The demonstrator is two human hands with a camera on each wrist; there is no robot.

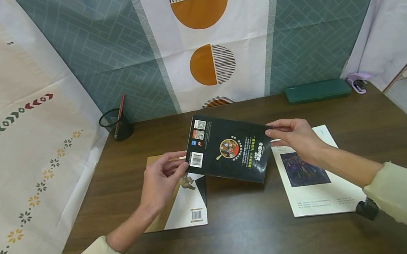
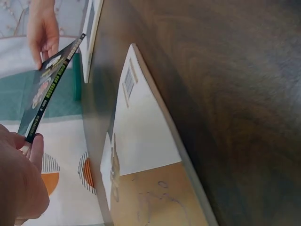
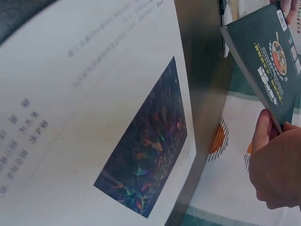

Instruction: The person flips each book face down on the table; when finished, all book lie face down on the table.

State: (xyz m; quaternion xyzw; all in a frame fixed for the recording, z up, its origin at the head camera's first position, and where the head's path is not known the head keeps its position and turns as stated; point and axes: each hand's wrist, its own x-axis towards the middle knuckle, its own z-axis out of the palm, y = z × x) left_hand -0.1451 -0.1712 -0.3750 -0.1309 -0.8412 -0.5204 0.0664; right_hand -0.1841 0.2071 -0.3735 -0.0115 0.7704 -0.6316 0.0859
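A black book (image 1: 211, 143) with barcodes and a round picture is held tilted above the table between both hands. At its left corner, the left hand (image 1: 161, 178) pinches the edge between thumb and fingers. The right hand (image 1: 296, 137) grips the opposite end the same way. Its spine (image 2: 54, 84) with green lettering faces the left wrist view. Beneath the left hand lies a tan and white book (image 1: 184, 210), partly covered by the black one. Under the right hand and forearm rests a white book (image 1: 315, 200) with a dark colourful picture, seen close in the right wrist view.
At the back left of the brown table (image 1: 242, 234) stands a black mesh pen cup (image 1: 123, 129) with a red pencil (image 1: 120, 112). A green case (image 1: 317, 91) and a purple stapler-like object (image 1: 358, 82) sit at the back right. Patterned cloths (image 1: 128, 37) hang behind and beside the table.
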